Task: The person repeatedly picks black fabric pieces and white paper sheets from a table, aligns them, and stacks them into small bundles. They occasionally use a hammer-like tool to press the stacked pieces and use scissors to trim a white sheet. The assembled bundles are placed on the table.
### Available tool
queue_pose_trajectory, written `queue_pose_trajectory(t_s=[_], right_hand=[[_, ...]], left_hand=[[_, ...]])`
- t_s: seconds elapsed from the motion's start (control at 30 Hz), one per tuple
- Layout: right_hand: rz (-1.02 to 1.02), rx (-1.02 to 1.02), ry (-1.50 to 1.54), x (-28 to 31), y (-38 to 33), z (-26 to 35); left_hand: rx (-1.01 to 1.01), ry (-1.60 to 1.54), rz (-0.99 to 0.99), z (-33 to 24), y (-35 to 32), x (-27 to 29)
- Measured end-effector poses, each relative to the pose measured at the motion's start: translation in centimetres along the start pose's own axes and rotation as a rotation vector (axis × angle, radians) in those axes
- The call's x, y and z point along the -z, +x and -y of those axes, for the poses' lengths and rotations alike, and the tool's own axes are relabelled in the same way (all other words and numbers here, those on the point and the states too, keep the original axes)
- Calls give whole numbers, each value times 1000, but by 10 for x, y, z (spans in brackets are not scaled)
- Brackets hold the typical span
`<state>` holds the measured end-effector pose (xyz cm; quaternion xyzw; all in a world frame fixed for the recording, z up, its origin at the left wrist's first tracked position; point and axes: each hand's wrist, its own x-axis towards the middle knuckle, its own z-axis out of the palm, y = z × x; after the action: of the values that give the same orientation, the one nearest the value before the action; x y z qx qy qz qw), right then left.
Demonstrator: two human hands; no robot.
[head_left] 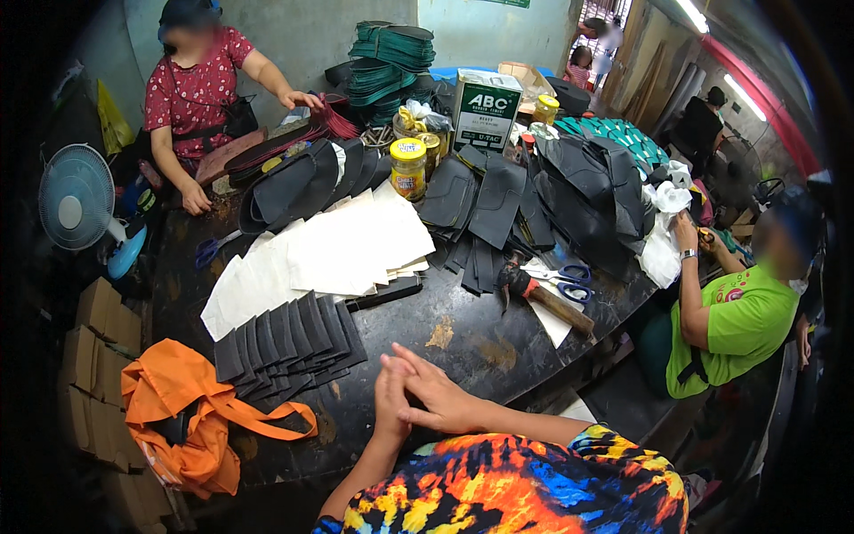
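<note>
Over the near edge of the dark table, my left hand and my right hand are brought together palm to palm. Their fingers look stretched out, and no object shows between them. Just beyond, to the left, lies an overlapping row of black padded pieces. White sheets are spread behind that row. To the right of my hands rest a hammer with a wooden handle and scissors with blue handles, partly over a white piece.
An orange cloth bag hangs over the left corner near cardboard boxes. Black cut pieces, a yellow-lidded jar and a green-and-white can crowd the back. One person works at far left by a fan, another at right.
</note>
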<state>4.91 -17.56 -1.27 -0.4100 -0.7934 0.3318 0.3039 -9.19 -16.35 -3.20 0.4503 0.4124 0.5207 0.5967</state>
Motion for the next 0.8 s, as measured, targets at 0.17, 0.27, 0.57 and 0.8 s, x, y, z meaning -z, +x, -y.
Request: queue_pose_trajectory(t_s=[0.17, 0.27, 0.57, 0.8], right_hand=[[57, 143, 83, 5, 3, 5], [88, 156, 241, 23, 3, 6], [-37, 5, 123, 12, 14, 5], [189, 96, 210, 35, 16, 4]], left_hand=[[127, -346, -75, 7, 14, 13], [54, -467, 0, -4, 26, 26], [-72, 26, 96, -9, 3, -7], [66, -6, 5, -1, 4, 16]])
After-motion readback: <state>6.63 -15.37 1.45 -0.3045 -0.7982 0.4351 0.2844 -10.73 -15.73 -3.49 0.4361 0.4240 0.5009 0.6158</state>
